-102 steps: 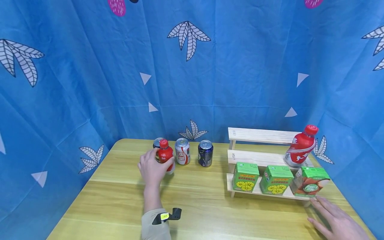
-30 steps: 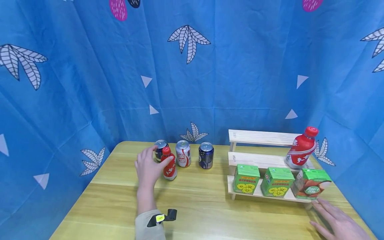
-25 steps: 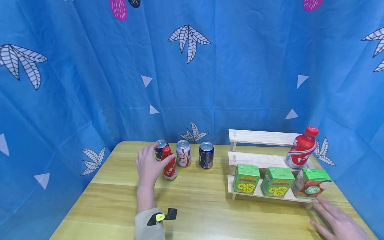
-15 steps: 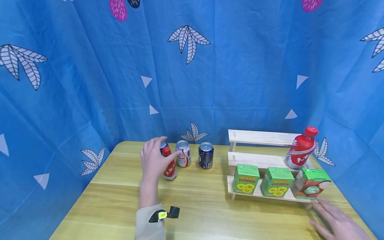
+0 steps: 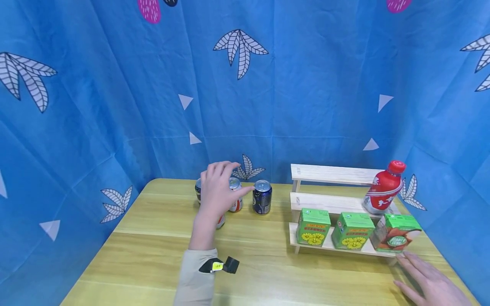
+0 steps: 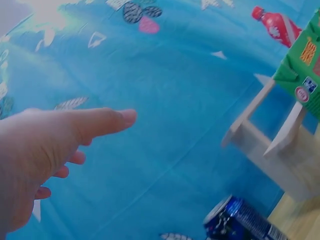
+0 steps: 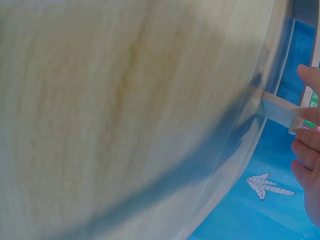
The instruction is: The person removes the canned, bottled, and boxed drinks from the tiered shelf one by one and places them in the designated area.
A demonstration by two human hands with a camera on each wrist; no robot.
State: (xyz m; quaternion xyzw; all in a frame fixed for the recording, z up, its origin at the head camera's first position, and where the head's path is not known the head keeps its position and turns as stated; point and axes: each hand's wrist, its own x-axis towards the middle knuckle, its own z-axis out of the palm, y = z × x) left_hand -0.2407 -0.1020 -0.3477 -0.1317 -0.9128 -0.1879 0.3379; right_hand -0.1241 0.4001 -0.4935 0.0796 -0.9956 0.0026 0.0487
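My left hand [image 5: 220,189] hovers over the drinks at the back of the table, thumb and fingers spread, holding nothing. It hides most of a small red bottle, whose white-and-red base [image 5: 220,221] shows below the wrist. A white-and-red can [image 5: 236,204] is partly covered by the hand; a dark can [image 5: 198,191] peeks out on its left. Just right of the thumb stands a dark blue can [image 5: 262,197]. My right hand [image 5: 430,278] lies by the front right leg of the wooden rack [image 5: 317,202], its fingers around that leg in the right wrist view [image 7: 310,145].
Three green drink cartons, a left one [image 5: 314,227], a middle one [image 5: 353,230] and a right one [image 5: 397,232], stand on the rack's lowest shelf. A larger red bottle [image 5: 384,187] leans on the middle shelf. Blue curtain [image 5: 245,106] hangs behind the wooden table [image 5: 153,255].
My left hand gripped the small red bottle at first, then let it go on the table in front of the dark can. It has since risen and moved right. My right hand stays put.
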